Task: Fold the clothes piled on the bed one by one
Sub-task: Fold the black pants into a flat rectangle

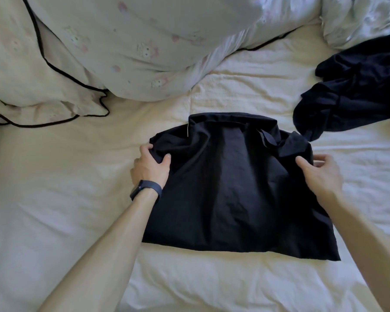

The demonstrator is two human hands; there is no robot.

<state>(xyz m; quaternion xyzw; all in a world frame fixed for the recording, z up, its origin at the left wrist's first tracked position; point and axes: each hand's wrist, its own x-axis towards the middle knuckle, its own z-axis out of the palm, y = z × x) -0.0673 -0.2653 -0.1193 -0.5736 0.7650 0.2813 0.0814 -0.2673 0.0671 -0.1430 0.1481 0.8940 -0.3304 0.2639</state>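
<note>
Bedding takes up the whole view: a wide bed under a wrinkled cream cotton sheet (65,176) serves as the work surface, and nothing of the room beyond it shows. At the far side a bulky pale duvet with a faint printed pattern (133,52) is bunched up. Just left of it lies a cream pillow edged in black piping (20,70). In the middle of the sheet lies 1 dark navy collared shirt (230,188), spread fairly flat with its collar away from the person and its hem near. Its sleeves look drawn in at the shoulders, so the fold seems begun but not finished. A crumpled heap of dark navy clothes (356,91) waits at the far right, almost touching the shirt's right shoulder. No folded stack is in view, so most of the task appears left to do. The left hand (151,165) pinches bunched cloth at the shirt's left shoulder between curled fingers and thumb. The right hand (320,174) takes the right edge, thumb on top and fingers curled beyond it. A dark blue wristband (146,191) circles the left wrist.
</note>
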